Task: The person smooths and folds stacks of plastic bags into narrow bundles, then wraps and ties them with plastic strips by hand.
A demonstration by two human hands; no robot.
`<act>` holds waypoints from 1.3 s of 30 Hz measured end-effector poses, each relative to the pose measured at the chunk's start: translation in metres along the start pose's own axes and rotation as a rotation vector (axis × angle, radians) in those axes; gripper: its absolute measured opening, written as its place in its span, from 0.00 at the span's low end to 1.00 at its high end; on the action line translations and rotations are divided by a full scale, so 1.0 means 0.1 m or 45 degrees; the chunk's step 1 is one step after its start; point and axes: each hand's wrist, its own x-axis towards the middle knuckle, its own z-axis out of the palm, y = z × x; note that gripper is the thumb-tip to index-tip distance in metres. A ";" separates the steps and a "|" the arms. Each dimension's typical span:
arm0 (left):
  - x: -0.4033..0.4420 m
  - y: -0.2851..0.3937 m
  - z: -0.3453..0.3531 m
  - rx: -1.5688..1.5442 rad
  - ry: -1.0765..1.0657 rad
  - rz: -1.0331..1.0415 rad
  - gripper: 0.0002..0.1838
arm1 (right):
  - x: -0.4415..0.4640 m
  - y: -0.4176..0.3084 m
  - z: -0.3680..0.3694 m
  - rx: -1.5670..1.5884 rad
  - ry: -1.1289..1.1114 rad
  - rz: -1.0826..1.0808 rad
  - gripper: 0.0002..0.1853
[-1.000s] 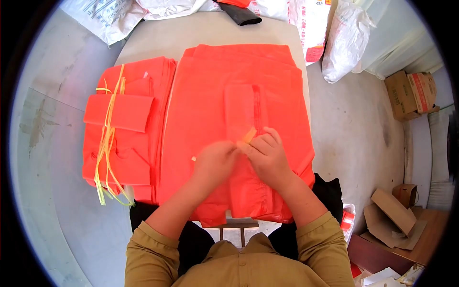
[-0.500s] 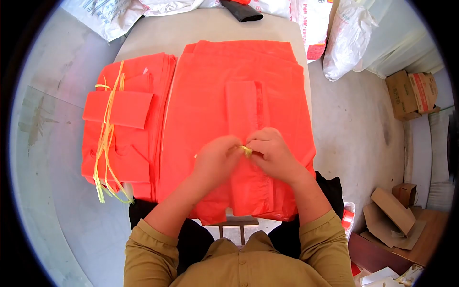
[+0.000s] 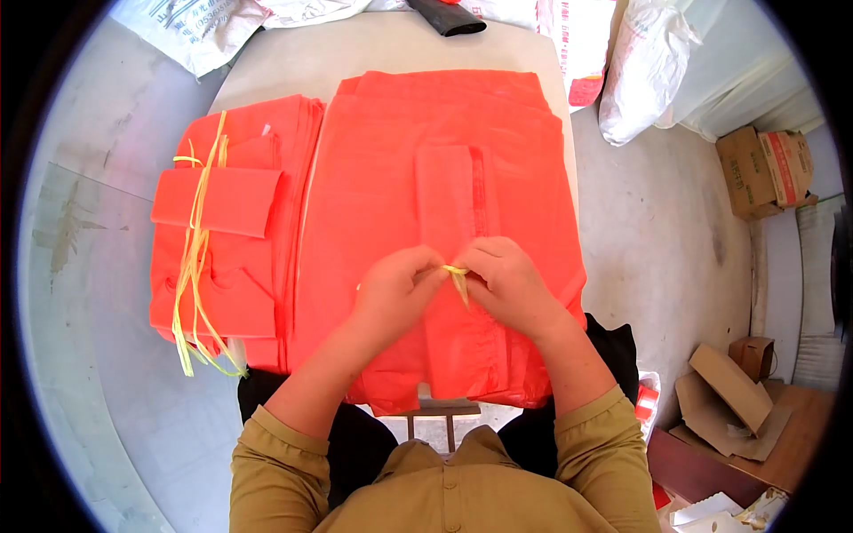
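Observation:
My left hand [image 3: 397, 286] and my right hand [image 3: 504, 282] meet over a large pile of red plastic bags [image 3: 382, 169]. Between their fingertips runs a short yellow strip of plastic twine [image 3: 458, 281], pinched from both sides, with one end hanging down. Beneath the hands lies a narrow folded red bag [image 3: 447, 195] on top of the pile. To the left sits a smaller stack of folded red bags [image 3: 235, 284], with a bunch of loose yellow strands [image 3: 197, 249] draped across it.
The bags rest on a beige padded table [image 3: 311, 53]. White sacks [image 3: 649, 71] and a black tube-like object [image 3: 449, 16] are at the far side. Cardboard boxes [image 3: 764, 173] stand on the floor to the right, and an opened carton [image 3: 724, 404] lies nearer.
The yellow strip is drawn out between my fingertips, with its end now hanging lower. My hands have stayed almost in the same place.

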 end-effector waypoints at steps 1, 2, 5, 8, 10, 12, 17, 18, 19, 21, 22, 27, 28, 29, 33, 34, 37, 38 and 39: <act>0.00 0.00 -0.01 0.010 -0.013 -0.026 0.03 | -0.01 -0.02 0.00 -0.025 0.000 0.033 0.03; 0.00 0.01 -0.02 0.020 -0.026 -0.052 0.04 | -0.02 -0.02 0.01 -0.062 0.007 0.023 0.03; 0.00 0.04 -0.02 0.013 0.005 -0.064 0.06 | -0.03 -0.02 0.04 -0.160 0.105 -0.030 0.05; 0.00 -0.02 -0.03 -0.012 0.071 -0.111 0.06 | -0.01 0.03 0.07 -0.199 0.286 -0.058 0.07; 0.02 -0.06 -0.08 0.106 0.105 -0.139 0.05 | -0.02 0.09 0.09 -0.185 0.322 0.018 0.08; 0.04 -0.07 -0.15 0.359 0.128 -0.143 0.04 | -0.03 0.13 0.09 -0.271 0.328 -0.007 0.08; 0.06 -0.07 -0.20 0.781 0.161 0.083 0.04 | -0.04 0.15 0.08 -0.550 0.327 -0.134 0.09; 0.06 -0.07 -0.20 0.843 0.148 0.080 0.05 | -0.04 0.15 0.07 -0.563 0.334 -0.147 0.09; 0.06 -0.06 -0.19 0.852 0.148 0.080 0.06 | -0.05 0.14 0.05 -0.575 0.340 -0.159 0.10; 0.06 -0.04 -0.19 0.871 0.150 0.083 0.07 | -0.04 0.11 0.01 -0.575 0.345 -0.164 0.07; 0.05 -0.03 -0.20 0.852 0.165 0.108 0.08 | -0.05 0.10 0.00 -0.575 0.347 -0.167 0.06; 0.05 -0.01 -0.21 0.869 0.168 0.104 0.12 | -0.06 0.10 -0.01 -0.593 0.299 -0.160 0.08; 0.05 -0.04 -0.21 0.888 0.168 0.111 0.12 | -0.06 0.10 -0.01 -0.601 0.291 -0.153 0.09; 0.05 -0.09 -0.20 0.907 0.168 0.119 0.13 | -0.06 0.09 -0.01 -0.582 0.278 -0.119 0.09; 0.05 -0.09 -0.19 0.977 0.167 0.101 0.13 | -0.05 0.04 -0.03 -0.368 0.263 0.005 0.08; 0.05 -0.09 -0.19 0.976 0.168 0.098 0.13 | -0.04 0.02 -0.04 -0.280 0.268 0.035 0.08; 0.05 -0.10 -0.17 0.978 0.167 0.092 0.14 | -0.04 -0.06 0.03 0.184 0.243 0.225 0.09; 0.05 -0.10 -0.16 0.982 0.164 0.090 0.14 | -0.03 -0.07 0.04 0.273 0.197 0.264 0.10; 0.05 -0.11 -0.15 0.985 0.161 0.091 0.14 | -0.03 -0.08 0.06 0.361 0.152 0.302 0.11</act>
